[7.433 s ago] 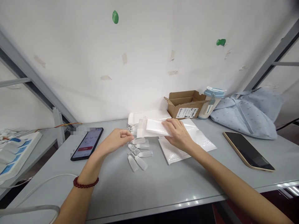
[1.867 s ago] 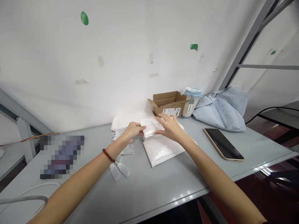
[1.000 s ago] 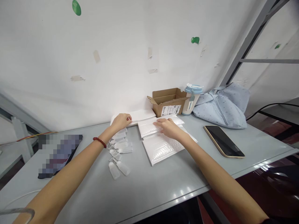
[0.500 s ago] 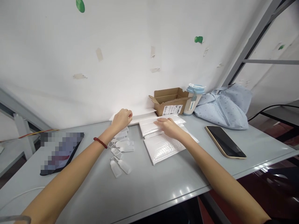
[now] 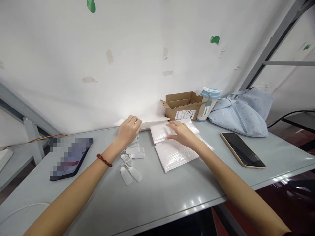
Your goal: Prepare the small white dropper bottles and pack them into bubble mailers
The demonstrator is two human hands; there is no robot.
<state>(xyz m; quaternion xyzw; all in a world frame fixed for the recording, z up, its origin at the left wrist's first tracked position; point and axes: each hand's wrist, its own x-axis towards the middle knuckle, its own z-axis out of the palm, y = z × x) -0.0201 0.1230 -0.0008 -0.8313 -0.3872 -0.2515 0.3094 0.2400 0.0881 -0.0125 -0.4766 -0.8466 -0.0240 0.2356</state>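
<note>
My left hand (image 5: 129,130), with a dark red bead bracelet on its wrist, is at the back of the table with fingers curled together. It is at the edge of a white sheet-like piece (image 5: 155,119) lying by the wall; whether the fingers grip it is hidden. Below this hand lie several translucent white tags with loops (image 5: 134,173). My right hand (image 5: 181,131) is over the upper white bubble mailer (image 5: 158,134), thumb and fingers apart, holding nothing I can see. Another bubble mailer (image 5: 172,157) lies nearer me, partly under the upper one.
An open cardboard box (image 5: 184,106) stands at the back beside a blue-lidded cup (image 5: 205,106). A pale blue cloth bag (image 5: 240,113) sits at the right, with a phone (image 5: 242,150) in front. A dark-edged object with a pixelated surface (image 5: 71,160) lies at the left.
The view has shifted slightly, moving the scene to the right. My right hand's thumb has spread from its fingers over the upper mailer. My left hand stays curled by the white sheet.
</note>
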